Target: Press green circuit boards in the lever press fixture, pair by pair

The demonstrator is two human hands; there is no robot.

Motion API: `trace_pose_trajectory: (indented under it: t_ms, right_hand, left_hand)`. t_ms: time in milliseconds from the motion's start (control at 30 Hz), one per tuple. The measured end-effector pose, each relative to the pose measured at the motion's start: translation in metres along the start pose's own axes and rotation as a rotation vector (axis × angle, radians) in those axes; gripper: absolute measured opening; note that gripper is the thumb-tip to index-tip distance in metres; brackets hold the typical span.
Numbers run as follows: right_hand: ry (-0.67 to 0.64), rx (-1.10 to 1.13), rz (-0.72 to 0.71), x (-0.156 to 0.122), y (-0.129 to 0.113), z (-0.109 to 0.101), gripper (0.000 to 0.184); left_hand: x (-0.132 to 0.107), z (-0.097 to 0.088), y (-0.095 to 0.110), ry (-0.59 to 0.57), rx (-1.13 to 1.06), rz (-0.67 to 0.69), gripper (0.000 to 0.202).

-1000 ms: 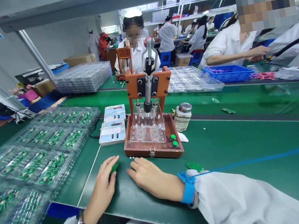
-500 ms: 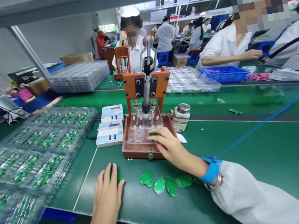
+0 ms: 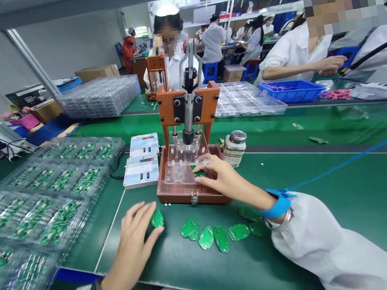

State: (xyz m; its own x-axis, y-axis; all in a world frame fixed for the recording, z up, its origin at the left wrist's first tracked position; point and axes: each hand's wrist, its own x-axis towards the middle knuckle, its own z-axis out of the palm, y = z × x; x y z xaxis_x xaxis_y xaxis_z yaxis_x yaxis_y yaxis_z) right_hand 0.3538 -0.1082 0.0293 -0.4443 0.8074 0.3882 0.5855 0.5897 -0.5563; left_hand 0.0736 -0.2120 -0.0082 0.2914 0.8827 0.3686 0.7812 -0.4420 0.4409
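My left hand [image 3: 135, 240] is above the green mat, its fingers and thumb at opposite edges of a small green circuit board [image 3: 157, 218]. My right hand [image 3: 221, 177] reaches into the clear fixture bed of an orange toggle-clamp press [image 3: 190, 108]. Between its thumb and index finger is another green circuit board [image 3: 199, 171], partly hidden by the fingers. The press has a brown base [image 3: 176, 195] with a metal latch in front. Several loose green circuit boards [image 3: 221, 238] lie on the mat between my hands, some close under my right wrist.
Stacked clear trays of circuit boards [image 3: 51, 190] fill the left side. Two display boxes [image 3: 141, 169] stand left of the press and a labelled jar [image 3: 235, 148] right of it. A blue cord [image 3: 349, 157] runs from my right wristband. Co-workers sit beyond, near a blue bin [image 3: 291, 91].
My left fingers and thumb have parted around the board, which now shows more. My right hand has shifted slightly right, its thumb and index finger wider around the board in the fixture.
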Motion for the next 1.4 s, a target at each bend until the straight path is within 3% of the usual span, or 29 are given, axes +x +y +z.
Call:
trace_pose_trajectory:
  t_ms: [133, 233, 333, 500, 733, 900, 1200, 1400]
  right_hand:
    - [-0.05, -0.025, 0.009, 0.001, -0.004, -0.003, 0.019]
    - [-0.032, -0.044, 0.004, -0.003, -0.006, -0.002, 0.017]
    - [0.04, -0.051, -0.001, -0.005, -0.006, 0.002, 0.015]
    - [0.103, -0.071, -0.013, -0.001, -0.003, 0.003, 0.022]
    - [0.009, -0.179, 0.016, -0.005, -0.008, -0.005, 0.013]
    - [0.009, -0.272, 0.041, -0.005, -0.014, -0.003, 0.019]
    - [-0.135, -0.291, -0.018, 0.006, -0.014, -0.017, 0.014]
    - [-0.035, -0.371, 0.044, 0.0, -0.025, -0.002, 0.019]
  left_hand:
    - [0.063, -0.009, 0.008, -0.03, -0.18, 0.101, 0.04]
    - [0.103, 0.001, 0.009, -0.113, -0.237, 0.146, 0.037]
    - [0.123, 0.013, 0.008, -0.167, -0.228, 0.145, 0.035]
    - [0.123, 0.015, 0.009, -0.161, -0.202, 0.179, 0.033]
    - [0.12, 0.018, 0.007, -0.138, -0.238, 0.181, 0.043]
    - [0.116, 0.023, 0.006, -0.11, -0.283, 0.139, 0.056]
    - [0.115, 0.025, 0.006, -0.085, -0.307, 0.128, 0.049]
    - [0.114, 0.023, 0.003, -0.022, -0.379, 0.148, 0.051]
